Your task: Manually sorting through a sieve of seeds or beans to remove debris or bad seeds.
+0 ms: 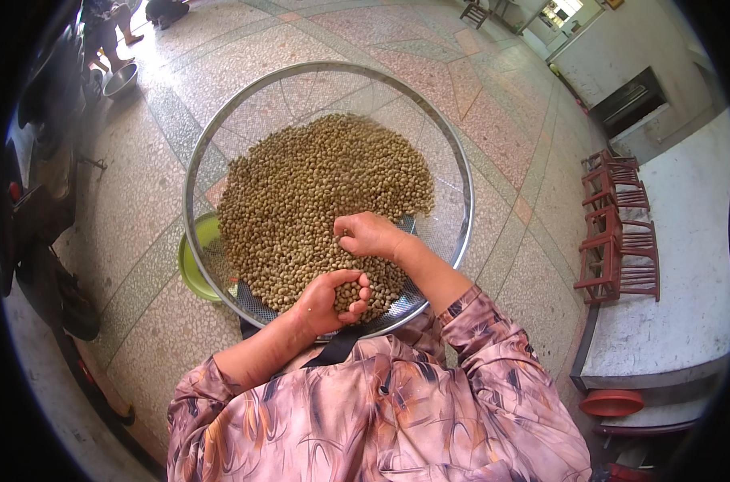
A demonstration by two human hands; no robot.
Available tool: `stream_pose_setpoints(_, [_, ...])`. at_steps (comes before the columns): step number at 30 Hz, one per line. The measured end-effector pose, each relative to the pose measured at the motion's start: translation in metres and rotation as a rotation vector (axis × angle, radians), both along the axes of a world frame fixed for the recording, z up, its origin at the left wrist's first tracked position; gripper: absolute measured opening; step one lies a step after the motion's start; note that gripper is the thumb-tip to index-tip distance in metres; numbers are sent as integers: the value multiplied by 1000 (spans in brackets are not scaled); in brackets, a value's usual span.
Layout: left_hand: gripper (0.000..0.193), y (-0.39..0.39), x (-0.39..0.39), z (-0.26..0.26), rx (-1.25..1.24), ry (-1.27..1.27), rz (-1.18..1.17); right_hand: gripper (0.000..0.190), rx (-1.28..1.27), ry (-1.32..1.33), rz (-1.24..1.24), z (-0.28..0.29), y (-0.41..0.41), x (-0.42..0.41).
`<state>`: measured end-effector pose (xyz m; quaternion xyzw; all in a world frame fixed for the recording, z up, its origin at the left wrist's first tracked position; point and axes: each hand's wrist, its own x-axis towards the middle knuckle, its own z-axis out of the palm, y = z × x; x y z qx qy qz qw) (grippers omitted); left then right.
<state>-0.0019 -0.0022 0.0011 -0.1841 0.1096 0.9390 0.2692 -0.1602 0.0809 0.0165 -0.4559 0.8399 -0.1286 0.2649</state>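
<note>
A wide round metal mesh sieve [191, 181] sits in front of my body, with a large heap of small round tan-green seeds [323, 175] on its mesh. My left hand [333, 300] is cupped at the near side of the sieve, its fingers curled around a small load of these seeds. Just above and to the right, my right hand [368, 235] hovers over or touches the heap, palm down, thumb and fingers curled inward. Whether a seed is caught between its fingertips is unclear. Bare mesh shows along the sieve's near and right sides.
A green basin [190, 265] is partly under the sieve's left side. Stacked red-brown wooden chairs [603, 259] line the right wall. A red basin [612, 402] lies lower right. Far left are a metal bowl [121, 81], a person's legs [109, 36] and a dark motorbike-like vehicle [46, 211].
</note>
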Motion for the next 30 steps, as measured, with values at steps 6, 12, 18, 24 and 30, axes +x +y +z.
stream_pose_setpoints(6, [21, 1, 0, -1, 2, -11, 4, 18, -104, -11, -4, -6, 4, -6])
stream_pose_setpoints(12, [20, 0, 1, 0, 1, 10, 10, 17, -296, 287, -508, 19, 36, -53])
stream_pose_setpoints(18, [21, 1, -1, 0, -10, -22, 9, 21, -112, 305, -495, 7, 41, -55])
stream_pose_setpoints(24, [21, 1, 0, -1, 4, -25, 6, 29, -55, 247, -409, 8, 34, -48])
stream_pose_setpoints(30, [21, 0, 0, -3, -6, -25, 5, 37, -31, 248, -150, 1, 18, -25])
